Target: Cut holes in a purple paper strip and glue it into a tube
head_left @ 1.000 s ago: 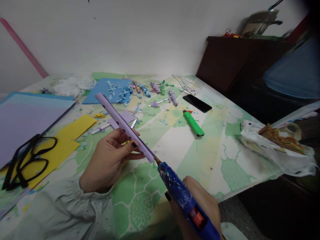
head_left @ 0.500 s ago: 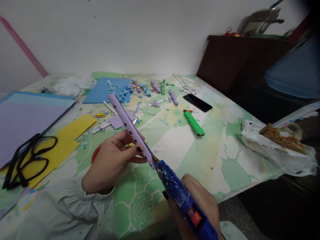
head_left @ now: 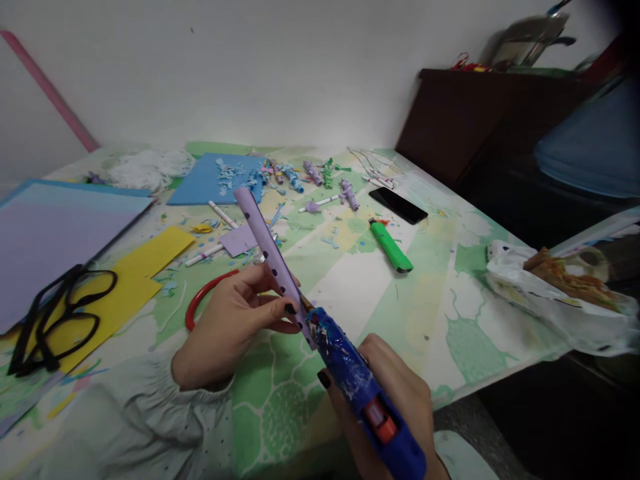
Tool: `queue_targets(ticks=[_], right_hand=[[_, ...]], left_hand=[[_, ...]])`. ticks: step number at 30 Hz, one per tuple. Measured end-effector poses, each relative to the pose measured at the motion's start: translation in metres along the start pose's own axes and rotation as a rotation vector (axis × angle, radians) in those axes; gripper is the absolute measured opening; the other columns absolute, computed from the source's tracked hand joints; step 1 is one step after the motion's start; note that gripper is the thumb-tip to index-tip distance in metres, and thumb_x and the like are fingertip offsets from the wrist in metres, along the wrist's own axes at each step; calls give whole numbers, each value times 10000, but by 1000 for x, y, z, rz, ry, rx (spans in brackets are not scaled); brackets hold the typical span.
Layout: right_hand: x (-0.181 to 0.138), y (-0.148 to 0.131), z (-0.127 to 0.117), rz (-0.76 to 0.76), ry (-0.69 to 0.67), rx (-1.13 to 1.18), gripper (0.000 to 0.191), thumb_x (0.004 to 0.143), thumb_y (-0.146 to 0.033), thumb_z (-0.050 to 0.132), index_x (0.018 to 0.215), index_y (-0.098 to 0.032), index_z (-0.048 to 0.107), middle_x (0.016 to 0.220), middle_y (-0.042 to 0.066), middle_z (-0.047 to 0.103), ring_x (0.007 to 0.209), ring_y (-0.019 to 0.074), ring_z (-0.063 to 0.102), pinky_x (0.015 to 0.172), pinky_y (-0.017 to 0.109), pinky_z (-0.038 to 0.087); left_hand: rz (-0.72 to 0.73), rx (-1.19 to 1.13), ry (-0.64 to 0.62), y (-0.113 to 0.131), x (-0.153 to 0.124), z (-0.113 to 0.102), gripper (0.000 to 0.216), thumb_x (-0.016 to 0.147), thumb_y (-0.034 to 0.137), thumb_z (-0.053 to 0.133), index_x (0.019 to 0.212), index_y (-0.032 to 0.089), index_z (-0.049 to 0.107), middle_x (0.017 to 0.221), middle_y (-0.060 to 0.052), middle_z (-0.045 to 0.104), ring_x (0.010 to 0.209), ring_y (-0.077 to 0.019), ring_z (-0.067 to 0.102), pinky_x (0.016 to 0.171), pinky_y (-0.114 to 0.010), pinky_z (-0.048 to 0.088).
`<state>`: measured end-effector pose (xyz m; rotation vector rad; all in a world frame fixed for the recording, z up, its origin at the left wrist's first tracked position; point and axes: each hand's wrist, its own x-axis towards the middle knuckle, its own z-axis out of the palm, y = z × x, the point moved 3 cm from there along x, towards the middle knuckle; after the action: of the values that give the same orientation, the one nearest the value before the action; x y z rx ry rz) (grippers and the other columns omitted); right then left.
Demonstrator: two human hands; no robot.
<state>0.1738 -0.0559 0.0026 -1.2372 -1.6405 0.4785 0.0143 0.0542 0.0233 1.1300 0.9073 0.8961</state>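
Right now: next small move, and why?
I'd likely ease the blue glue gun tip up along the purple roll: the right hand has it at the roll's edge near the lower end, the left hand pinches the roll, and more edge runs above.

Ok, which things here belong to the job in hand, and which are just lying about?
Belonging, it seems: left hand with purple roll; right hand with blue glue gun; probably large purple sheet.
Apparently just lying about: glasses, phone, bagged food.
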Motion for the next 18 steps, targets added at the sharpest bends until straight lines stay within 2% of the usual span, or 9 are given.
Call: queue_targets(ticks=[5,14,18], right_hand=[[3,-1,1,7,11,-38,148,776,-91,521,745,-197,423,659,-30,401,546,99,427,479,245,286],[1,4,2,52,32,-116,248,765,-84,533,681,-216,341,600,-55,373,479,80,391,431,224,273],[0,3,2,78,2,-115,237,756,-83,538,695,-219,354,606,-53,394,481,83,406,427,218,293]], left_hand=[[-12,3,-7,1,1,2,207,635,167,822,786,195,683,702,54,638,594,-81,640,514,-125,542],[-1,16,-13,0,1,1,190,671,204,808,820,195,690,676,49,644,569,-77,640,521,-128,548],[1,9,-10,0,0,0,214,645,209,826,813,196,695,674,50,652,567,-78,645,516,-124,548]])
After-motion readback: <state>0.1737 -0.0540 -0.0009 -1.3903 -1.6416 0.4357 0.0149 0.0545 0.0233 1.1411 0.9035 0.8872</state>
